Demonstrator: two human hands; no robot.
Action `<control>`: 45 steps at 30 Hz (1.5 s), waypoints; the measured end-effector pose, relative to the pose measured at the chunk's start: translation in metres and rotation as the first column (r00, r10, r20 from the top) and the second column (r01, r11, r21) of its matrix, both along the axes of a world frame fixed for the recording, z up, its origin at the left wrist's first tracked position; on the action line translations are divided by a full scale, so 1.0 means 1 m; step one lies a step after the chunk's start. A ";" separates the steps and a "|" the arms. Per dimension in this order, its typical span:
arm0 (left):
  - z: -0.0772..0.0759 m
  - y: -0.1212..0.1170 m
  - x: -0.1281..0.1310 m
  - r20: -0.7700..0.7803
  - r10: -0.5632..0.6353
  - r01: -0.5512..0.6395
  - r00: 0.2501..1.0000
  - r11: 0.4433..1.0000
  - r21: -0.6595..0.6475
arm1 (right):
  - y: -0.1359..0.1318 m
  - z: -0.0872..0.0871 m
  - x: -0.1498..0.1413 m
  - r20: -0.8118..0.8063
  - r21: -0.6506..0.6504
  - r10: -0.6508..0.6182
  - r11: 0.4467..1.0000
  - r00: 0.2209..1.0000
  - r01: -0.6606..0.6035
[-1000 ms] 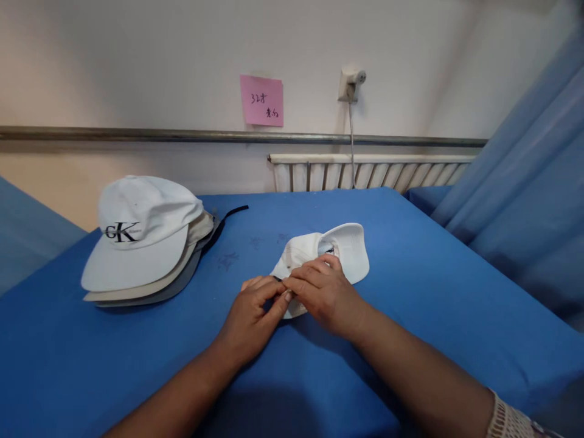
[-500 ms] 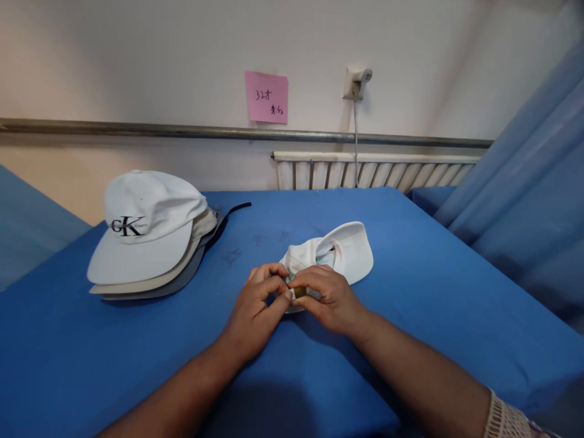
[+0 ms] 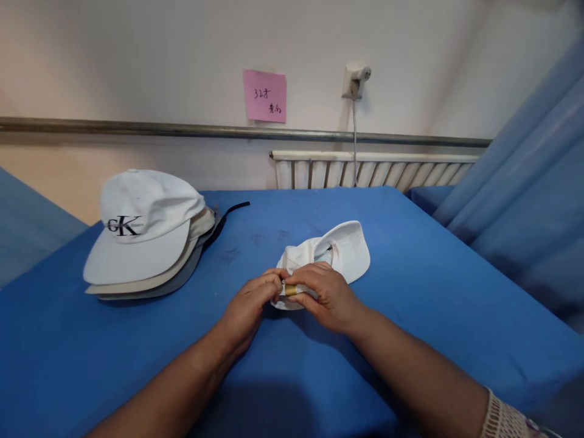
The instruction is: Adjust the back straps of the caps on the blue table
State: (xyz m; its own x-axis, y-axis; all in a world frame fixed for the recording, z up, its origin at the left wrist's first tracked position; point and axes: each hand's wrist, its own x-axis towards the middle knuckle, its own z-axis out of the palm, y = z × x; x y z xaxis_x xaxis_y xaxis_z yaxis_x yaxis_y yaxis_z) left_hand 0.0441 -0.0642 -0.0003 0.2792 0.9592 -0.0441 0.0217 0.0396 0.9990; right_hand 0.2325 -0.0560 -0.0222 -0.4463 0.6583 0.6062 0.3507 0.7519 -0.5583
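Observation:
A white cap (image 3: 340, 252) lies upside down in the middle of the blue table (image 3: 438, 286), brim pointing away to the right. My left hand (image 3: 249, 307) and my right hand (image 3: 326, 295) meet at its near edge. Both pinch the cap's back strap, where a small brass buckle (image 3: 291, 290) shows between the fingertips. Fingers of both hands are closed on the strap. At the left stands a stack of caps (image 3: 146, 240), topped by a white one with black "CK" letters.
A black strap (image 3: 228, 213) trails from the bottom of the stack. Behind the table run a wall rail, a white radiator (image 3: 374, 170) and a pink note (image 3: 264, 95). A blue curtain (image 3: 529, 170) hangs at the right.
My hands have drawn together on the cap's back strap, and the brass buckle now shows between my fingertips. The cap has shifted slightly under them.

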 end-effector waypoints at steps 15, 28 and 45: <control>-0.001 0.000 -0.004 -0.503 0.312 0.084 0.806 0.781 0.619 | 0.011 -0.010 0.003 -0.329 -0.480 -0.043 0.868 0.943 -0.128; -0.003 -0.002 0.002 -0.513 0.221 0.070 0.830 0.870 0.488 | 0.009 -0.009 -0.007 -0.488 -0.588 -0.289 0.806 0.823 -0.066; -0.005 -0.002 -0.001 -0.400 0.465 0.018 0.790 0.633 0.774 | 0.010 -0.005 -0.004 -0.142 -0.153 -0.152 0.980 0.978 0.130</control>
State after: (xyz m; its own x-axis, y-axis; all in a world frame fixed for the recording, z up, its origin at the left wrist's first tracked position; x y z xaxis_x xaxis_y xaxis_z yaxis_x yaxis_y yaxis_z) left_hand 0.0432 -0.0665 -0.0055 0.2109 0.7647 0.6089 0.6305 -0.5824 0.5131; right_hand 0.2289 -0.0460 -0.0271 -0.2523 0.7924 0.5553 0.3498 0.6098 -0.7112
